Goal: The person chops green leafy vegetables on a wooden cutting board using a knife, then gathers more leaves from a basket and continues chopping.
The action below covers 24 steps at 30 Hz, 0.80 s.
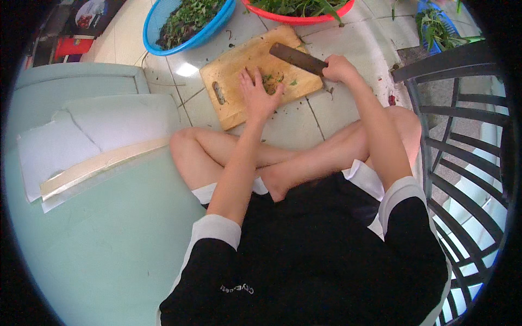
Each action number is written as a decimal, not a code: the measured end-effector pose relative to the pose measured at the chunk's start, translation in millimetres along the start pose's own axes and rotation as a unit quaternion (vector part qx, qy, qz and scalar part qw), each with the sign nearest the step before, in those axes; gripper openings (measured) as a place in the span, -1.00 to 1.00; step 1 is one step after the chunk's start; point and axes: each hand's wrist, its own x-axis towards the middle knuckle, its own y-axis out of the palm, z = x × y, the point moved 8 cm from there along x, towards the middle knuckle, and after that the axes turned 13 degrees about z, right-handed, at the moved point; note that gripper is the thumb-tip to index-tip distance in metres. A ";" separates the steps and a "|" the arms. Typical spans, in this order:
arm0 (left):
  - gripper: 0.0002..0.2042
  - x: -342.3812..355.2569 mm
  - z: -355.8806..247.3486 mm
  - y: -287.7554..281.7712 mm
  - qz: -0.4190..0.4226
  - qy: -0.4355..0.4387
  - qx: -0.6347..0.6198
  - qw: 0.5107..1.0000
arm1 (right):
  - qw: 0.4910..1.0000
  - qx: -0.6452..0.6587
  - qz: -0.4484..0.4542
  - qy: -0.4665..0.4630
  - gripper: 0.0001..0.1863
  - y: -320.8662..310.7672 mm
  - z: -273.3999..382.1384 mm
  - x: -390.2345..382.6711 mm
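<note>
A wooden cutting board (239, 57) lies on the tiled floor in front of my crossed legs, with a slot handle at its left end. My right hand (340, 69) is closed round the handle of a cleaver (298, 58), its dark blade slanting over the board's right half. On the board, left of the blade, my left hand (260, 96) is spread with its fingers apart. Beside its thumb lie a few chopped green bits (269, 81) and brownish scraps. Nothing shows in the left hand; what is under its palm is hidden.
A blue basket (187, 48) of cut leaves stands beyond the board. A red basket (296, 20) of long greens is at the back, and another blue basket (447, 24) at the far right. A dark slatted railing (462, 114) rises on my right, a pale green panel (98, 233) on my left.
</note>
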 end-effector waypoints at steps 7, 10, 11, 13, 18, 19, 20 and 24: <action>-0.27 -10.0 0.4 -8.4 0.052 0.021 -0.104 0.993 | 1.000 0.011 -0.008 -0.012 -0.64 -3.5 12.7 -21.0; -0.34 -13.5 23.1 -28.9 -0.013 -0.104 -0.027 0.994 | 0.998 -0.005 -0.045 -0.032 -0.65 -6.4 12.1 -21.0; -0.34 -14.5 20.3 -29.2 -0.013 -0.103 -0.026 0.994 | 0.999 -0.028 -0.032 -0.028 -0.66 -6.7 12.8 -18.1; -0.38 -18.9 7.2 -24.5 0.005 -0.094 0.073 0.993 | 0.998 -0.050 -0.019 -0.024 -0.67 -8.0 11.5 -14.4; -0.37 -18.0 -8.0 -8.4 0.073 -0.034 -0.056 0.995 | 0.992 0.016 0.126 0.024 -0.79 20.0 0.2 -10.9; -0.36 -13.1 -2.1 -7.1 0.074 -0.024 -0.120 0.990 | 0.991 0.016 0.128 0.023 -0.79 17.3 3.0 -10.0; -0.36 -7.5 0.0 -3.0 0.079 -0.024 -0.125 0.989 | 0.993 -0.028 0.115 -0.007 -0.79 11.3 2.2 -5.1; -0.36 11.0 8.8 -21.9 0.002 0.002 -0.040 0.999 | 0.991 -0.071 -0.051 -0.097 -0.70 -11.4 11.2 -6.7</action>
